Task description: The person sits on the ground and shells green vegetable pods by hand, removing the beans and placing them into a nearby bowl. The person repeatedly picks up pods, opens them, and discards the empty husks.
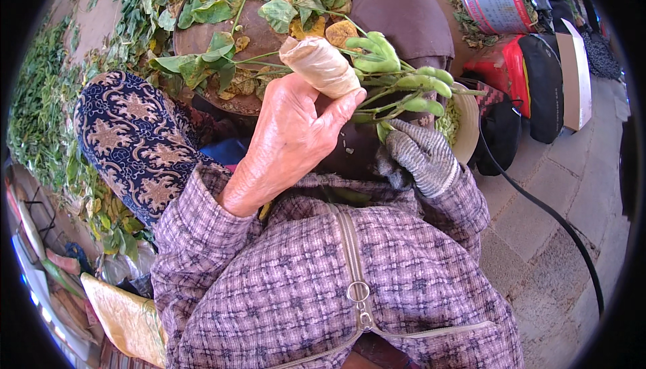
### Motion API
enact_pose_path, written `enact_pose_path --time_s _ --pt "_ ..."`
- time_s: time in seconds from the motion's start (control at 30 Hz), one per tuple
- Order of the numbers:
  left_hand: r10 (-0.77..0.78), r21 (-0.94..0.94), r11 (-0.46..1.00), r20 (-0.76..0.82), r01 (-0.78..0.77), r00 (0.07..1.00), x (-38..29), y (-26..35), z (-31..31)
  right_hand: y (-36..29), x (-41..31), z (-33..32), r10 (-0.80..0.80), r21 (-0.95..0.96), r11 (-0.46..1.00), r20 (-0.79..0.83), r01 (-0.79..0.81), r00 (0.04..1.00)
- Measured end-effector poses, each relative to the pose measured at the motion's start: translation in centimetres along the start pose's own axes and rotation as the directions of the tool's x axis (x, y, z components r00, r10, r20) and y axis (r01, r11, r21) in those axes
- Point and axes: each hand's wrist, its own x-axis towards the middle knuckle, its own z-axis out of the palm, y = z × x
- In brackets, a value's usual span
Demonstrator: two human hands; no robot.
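My left hand (298, 127) is bare apart from a pale wrap around one finger, and it grips the leafy stem of a green bean plant. Several plump green pods (404, 74) hang from the stems to the right of that hand. Just below them my right hand (419, 152), in a grey striped knit glove, has its fingertips closed on a green pod (383, 131). Green and yellowed leaves (217, 56) of the plant spread to the left over a round brown surface. Part of the stem is hidden behind my left hand.
A pale bowl (472, 127) with green beans stands right of my gloved hand. Heaped bean plants (45, 111) lie at the left. Beyond the bowl are a red container (499, 66), black bags, a white box (575, 76) and a printed bucket (497, 3). A black cable (550, 212) crosses the paving.
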Motion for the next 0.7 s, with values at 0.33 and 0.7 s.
enact_pose_path --time_s 0.33,0.7 --pt "0.104 -0.052 0.993 -0.004 -0.105 0.995 -0.1 -2.4 1.9 -1.5 -0.9 -0.5 0.107 0.013 0.994 -0.036 -0.106 0.994" --pt "0.254 0.281 0.93 -0.031 -0.235 0.967 0.0 -2.5 2.4 -2.2 -2.4 -1.5 -0.004 -0.274 0.961 -0.117 -0.029 0.993"
